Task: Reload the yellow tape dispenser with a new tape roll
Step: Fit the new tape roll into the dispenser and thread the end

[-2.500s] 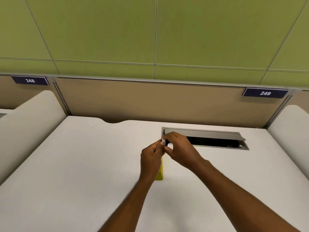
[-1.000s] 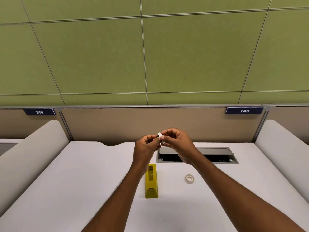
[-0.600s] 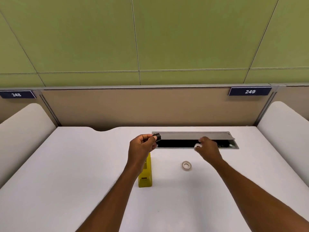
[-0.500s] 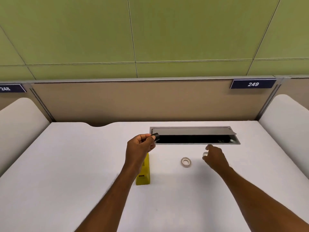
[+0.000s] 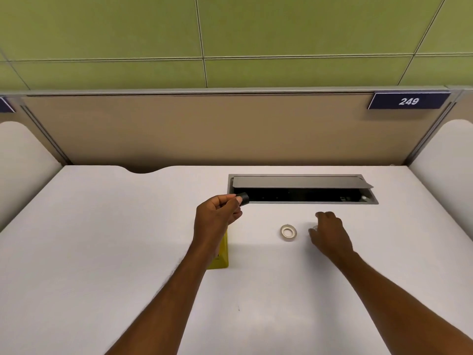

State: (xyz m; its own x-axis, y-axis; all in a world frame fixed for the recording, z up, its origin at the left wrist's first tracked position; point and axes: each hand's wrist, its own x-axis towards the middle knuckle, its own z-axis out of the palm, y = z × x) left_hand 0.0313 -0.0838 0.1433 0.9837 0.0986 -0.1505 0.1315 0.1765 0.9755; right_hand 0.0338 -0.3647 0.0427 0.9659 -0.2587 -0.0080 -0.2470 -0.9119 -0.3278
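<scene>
My left hand [image 5: 217,216] hovers above the desk and pinches a small black spool hub [image 5: 243,198] between thumb and forefinger. Under its wrist lies the yellow tape dispenser [image 5: 222,254], mostly hidden. A new whitish tape roll [image 5: 288,232] lies flat on the white desk [image 5: 102,252], between my hands. My right hand [image 5: 330,234] is low over the desk just right of that roll, with fingers curled. A small pale empty core [image 5: 313,228] shows at its thumb.
A grey cable hatch [image 5: 302,181] stands open in the desk behind my hands, with a dark slot below its lid. White rounded dividers [image 5: 445,155] flank the desk on both sides. A tan partition with a "249" label [image 5: 408,101] closes the back.
My hands have parted: the left kept the black hub near the hatch's left end. The right carried the pale core right and down to the desk beside the tape roll.
</scene>
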